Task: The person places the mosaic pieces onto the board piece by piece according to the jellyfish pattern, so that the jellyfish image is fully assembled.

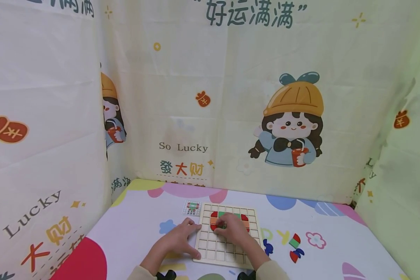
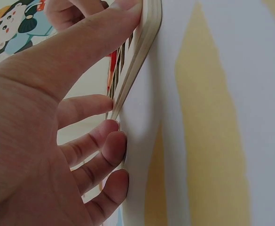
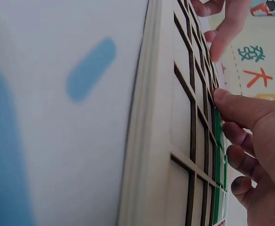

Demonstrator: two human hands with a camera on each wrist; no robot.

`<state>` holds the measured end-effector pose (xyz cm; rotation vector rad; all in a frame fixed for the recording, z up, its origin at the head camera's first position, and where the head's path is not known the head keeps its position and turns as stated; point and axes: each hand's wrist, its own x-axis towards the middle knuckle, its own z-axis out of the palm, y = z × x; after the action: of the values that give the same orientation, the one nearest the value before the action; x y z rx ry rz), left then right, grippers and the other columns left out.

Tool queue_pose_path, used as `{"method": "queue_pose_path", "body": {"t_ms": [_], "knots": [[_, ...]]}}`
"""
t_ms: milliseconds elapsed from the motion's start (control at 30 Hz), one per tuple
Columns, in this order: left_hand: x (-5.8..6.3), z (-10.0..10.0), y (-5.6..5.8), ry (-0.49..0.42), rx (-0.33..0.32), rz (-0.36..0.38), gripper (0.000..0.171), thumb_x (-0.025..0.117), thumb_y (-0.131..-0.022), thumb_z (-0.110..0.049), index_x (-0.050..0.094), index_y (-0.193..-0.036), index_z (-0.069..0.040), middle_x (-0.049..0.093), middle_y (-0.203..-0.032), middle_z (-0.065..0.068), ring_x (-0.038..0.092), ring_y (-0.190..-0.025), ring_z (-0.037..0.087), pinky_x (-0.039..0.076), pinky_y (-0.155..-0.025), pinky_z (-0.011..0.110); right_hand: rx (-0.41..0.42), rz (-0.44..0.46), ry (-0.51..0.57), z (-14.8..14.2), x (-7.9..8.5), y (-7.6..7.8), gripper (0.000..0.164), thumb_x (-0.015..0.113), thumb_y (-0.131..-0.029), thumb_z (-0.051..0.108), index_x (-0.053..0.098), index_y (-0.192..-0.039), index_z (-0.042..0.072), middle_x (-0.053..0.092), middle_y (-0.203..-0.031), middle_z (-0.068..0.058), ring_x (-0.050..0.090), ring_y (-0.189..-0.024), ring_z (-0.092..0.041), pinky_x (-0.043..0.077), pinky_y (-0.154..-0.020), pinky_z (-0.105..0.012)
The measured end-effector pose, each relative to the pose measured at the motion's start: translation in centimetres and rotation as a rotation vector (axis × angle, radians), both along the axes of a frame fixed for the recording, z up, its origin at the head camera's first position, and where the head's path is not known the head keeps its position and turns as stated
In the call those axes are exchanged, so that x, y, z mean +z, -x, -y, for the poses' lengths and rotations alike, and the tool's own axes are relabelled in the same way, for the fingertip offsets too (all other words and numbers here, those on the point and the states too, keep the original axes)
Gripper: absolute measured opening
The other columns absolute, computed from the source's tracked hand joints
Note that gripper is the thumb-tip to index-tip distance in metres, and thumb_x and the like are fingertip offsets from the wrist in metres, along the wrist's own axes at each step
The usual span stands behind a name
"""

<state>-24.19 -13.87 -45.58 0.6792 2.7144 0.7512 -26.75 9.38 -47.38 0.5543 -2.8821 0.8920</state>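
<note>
A wooden grid board (image 1: pixel 206 249) lies on the table. Red quarter-round, green and orange tiles (image 1: pixel 244 217) fill part of its far half. My left hand (image 1: pixel 178 237) is spread along the board's left edge. Its thumb (image 2: pixel 123 4) rests on the rim near the front corner, and the other fingers touch the side. Over the tiled part is my right hand (image 1: pixel 232 229), bent thumb and fingers pinching at a green tile (image 3: pixel 218 122) at board level. The hand partly hides that tile and those around it.
A small pattern card (image 1: pixel 191 208) with a coloured figure lies by the board's far left corner. Right of the board are loose blue pieces (image 1: pixel 268 247), a red and green pair (image 1: pixel 295 241), and red and blue pieces (image 1: pixel 296 255). Printed cloth curtains (image 1: pixel 182 116) surround the table.
</note>
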Motion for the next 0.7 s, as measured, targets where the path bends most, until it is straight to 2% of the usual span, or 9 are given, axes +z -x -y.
{"method": "queue_pose_path", "body": {"t_ms": [200,467,700], "knots": [[0.04,-0.06,0.01,0.002,-0.003,-0.003,0.090,0.086,-0.064,-0.050,0.052,-0.140,-0.017,0.045,-0.120,0.000,0.049,-0.100,0.017,0.045,-0.089,0.039,0.007,-0.003,0.007,0.33,-0.27,0.16,0.012,0.079,-0.080,0.026,0.074,-0.087,0.017,0.062,-0.083,0.010,0.053,-0.078,-0.006,0.046,-0.071,-0.028],[0.20,-0.07,-0.04,-0.002,-0.007,-0.003,0.090,0.086,-0.064,-0.049,0.052,-0.140,-0.016,0.045,-0.119,-0.001,0.048,-0.098,0.017,0.045,-0.087,0.037,-0.029,0.019,0.006,0.29,-0.40,0.18,0.014,0.079,-0.080,0.028,0.072,-0.090,0.020,0.059,-0.085,0.010,0.051,-0.077,-0.006,0.045,-0.069,-0.025],[0.13,0.02,-0.03,-0.007,-0.012,-0.011,0.090,0.086,-0.064,-0.049,0.052,-0.140,-0.015,0.045,-0.118,-0.001,0.048,-0.098,0.016,0.044,-0.086,0.035,-0.028,0.080,0.079,-0.54,-0.09,-0.10,0.014,0.077,-0.082,0.027,0.070,-0.093,0.019,0.060,-0.087,0.008,0.050,-0.076,-0.009,0.043,-0.065,-0.024]]}}
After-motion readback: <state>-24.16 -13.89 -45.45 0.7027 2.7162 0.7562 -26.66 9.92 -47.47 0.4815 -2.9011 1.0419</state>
